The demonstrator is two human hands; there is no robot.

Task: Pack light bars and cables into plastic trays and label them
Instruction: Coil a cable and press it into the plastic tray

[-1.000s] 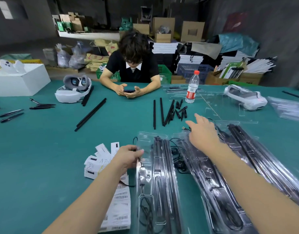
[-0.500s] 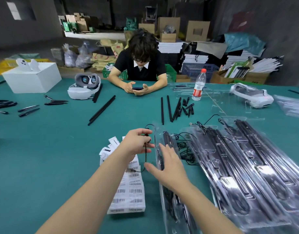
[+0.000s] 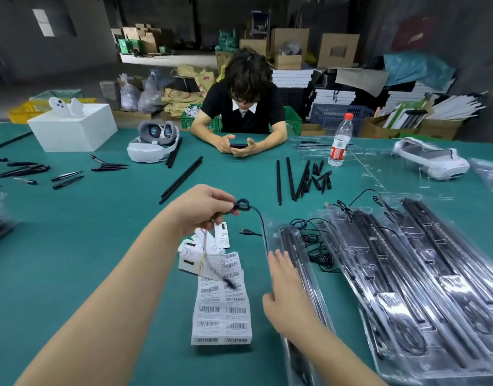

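Observation:
My left hand (image 3: 202, 208) pinches a thin black cable (image 3: 258, 218), lifted above the green table; a small loop of it sticks out past my fingers and it trails down toward the nearest clear plastic tray (image 3: 309, 277). That tray holds black light bars. My right hand (image 3: 285, 295) rests with straight fingers on the tray's left edge. Sheets of barcode labels (image 3: 221, 307) lie on the table between my arms. More packed trays (image 3: 423, 268) lie to the right, with loose cables (image 3: 315, 240) beside them.
Loose black bars (image 3: 291, 178) and another pair (image 3: 181, 179) lie mid-table. A person sits across holding a phone (image 3: 239, 145). A water bottle (image 3: 340, 140), two white headsets (image 3: 153, 143) (image 3: 432, 160), a white box (image 3: 72, 129) and small black parts (image 3: 25, 169) stand around.
My left hand has raised the cable higher and a little forward. My right hand stays at the tray's left edge. The camera has tilted slightly.

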